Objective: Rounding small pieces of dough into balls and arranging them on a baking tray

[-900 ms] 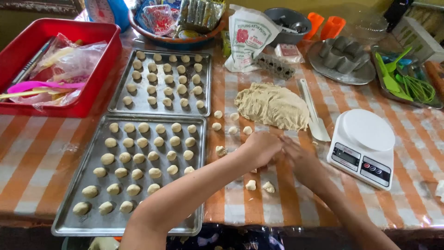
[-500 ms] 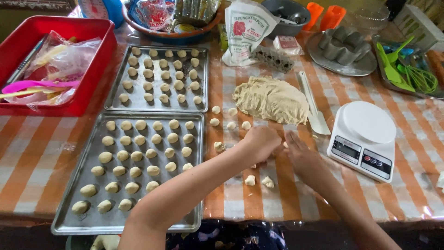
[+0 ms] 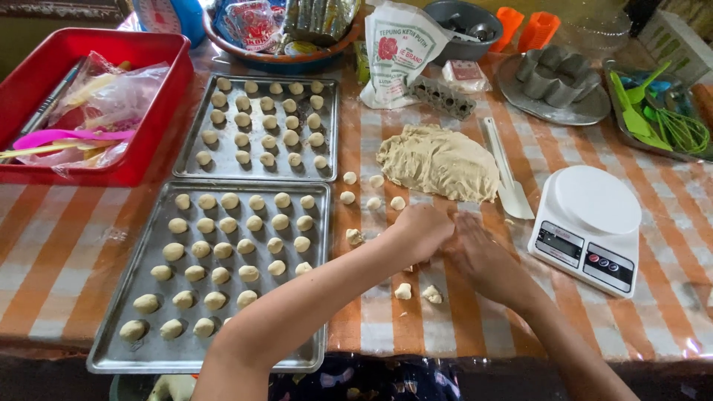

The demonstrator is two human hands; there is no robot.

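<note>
Currently my left hand (image 3: 422,232) and right hand (image 3: 486,260) meet just below the near edge of the dough mass (image 3: 438,162) on the striped tablecloth (image 3: 668,312). Both hands are cupped and partly closed; I cannot tell whether they enclose a piece. The dough looks soft, light and easily deformed, likely slightly tacky, so I judge it is best pinched at its ragged near edge with the fingertips and handled with low pressure. Loose dough pieces (image 3: 416,292) lie near my wrists. Rolled balls fill the near tray (image 3: 111,349).

Orange-and-white checked tablecloth (image 3: 52,245), red tub (image 3: 160,111)
</note>
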